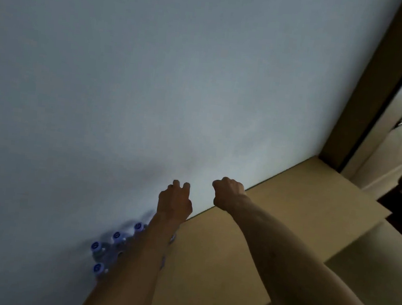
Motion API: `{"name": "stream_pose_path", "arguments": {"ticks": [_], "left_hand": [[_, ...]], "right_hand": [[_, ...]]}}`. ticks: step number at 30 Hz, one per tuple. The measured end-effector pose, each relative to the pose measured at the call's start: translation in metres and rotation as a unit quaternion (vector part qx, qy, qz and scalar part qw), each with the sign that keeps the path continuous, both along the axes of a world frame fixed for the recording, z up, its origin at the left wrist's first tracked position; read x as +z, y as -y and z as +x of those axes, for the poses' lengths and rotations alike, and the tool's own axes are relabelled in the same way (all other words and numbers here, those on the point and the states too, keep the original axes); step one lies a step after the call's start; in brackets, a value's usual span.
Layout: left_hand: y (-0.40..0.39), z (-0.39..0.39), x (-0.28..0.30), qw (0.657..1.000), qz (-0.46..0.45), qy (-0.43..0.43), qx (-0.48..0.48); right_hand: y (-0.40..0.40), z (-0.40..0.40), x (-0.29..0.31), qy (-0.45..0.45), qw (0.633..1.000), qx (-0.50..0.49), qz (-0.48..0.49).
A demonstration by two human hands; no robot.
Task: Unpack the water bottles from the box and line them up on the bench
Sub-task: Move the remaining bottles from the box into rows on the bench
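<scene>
Pale blue-grey wall [153,73] is filling most of the view, with a tan bench top [274,222] being met along its lower edge on the right.

Both bare forearms are being extended toward that wall edge. The left hand [175,201] is being held over the wall-bench junction with its fingers curled forward and loosely bent; nothing is being seen in its grasp. The right hand [228,192] is being held just to the right, apart from the left, with the fingers tucked under toward a fist; what, if anything, is being gripped cannot be told, since the palm is being turned away from the camera.

The water bottles [108,249] are being seen as a blurred cluster of blue caps standing against the wall, below and to the left of the left hand. Part of the cluster is being hidden by the left forearm [141,258], so the count and the exact row cannot be told.

Further out, a tan door frame [374,96] with a dark strip is being seen rising on the right. Beyond it, a brighter area with pale shapes is being glimpsed, too blurred for identification. A lower, lighter step [370,257] is being seen beside the bench at the right.
</scene>
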State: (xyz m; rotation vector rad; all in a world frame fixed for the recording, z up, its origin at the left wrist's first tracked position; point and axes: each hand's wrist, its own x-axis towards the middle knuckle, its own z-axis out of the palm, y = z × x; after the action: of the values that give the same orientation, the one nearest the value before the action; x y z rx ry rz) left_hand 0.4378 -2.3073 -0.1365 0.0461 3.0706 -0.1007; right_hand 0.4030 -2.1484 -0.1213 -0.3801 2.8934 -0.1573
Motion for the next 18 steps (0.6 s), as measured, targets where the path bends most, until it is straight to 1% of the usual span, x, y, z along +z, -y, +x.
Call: {"name": "stream_pose_path", "arguments": {"ticks": [3,8,15,18], "left_hand": [[-0.04,0.0,0.007,0.998,0.021,0.0,-0.058],[-0.116,0.007,0.015,0.991,0.036,0.021,-0.126],[-0.243,0.023,0.034,0.972,0.037,0.018,-0.23],[-0.305,0.032,0.037,0.959,0.035,0.0,-0.28]], "right_hand": [[-0.037,0.022,0.004,-0.01,0.998,-0.056,0.009],[-0.11,0.06,0.009,-0.01,0.99,-0.141,0.012],[-0.225,0.103,0.027,-0.023,0.967,-0.252,0.002],[-0.274,0.116,0.032,-0.021,0.957,-0.29,-0.012]]}}
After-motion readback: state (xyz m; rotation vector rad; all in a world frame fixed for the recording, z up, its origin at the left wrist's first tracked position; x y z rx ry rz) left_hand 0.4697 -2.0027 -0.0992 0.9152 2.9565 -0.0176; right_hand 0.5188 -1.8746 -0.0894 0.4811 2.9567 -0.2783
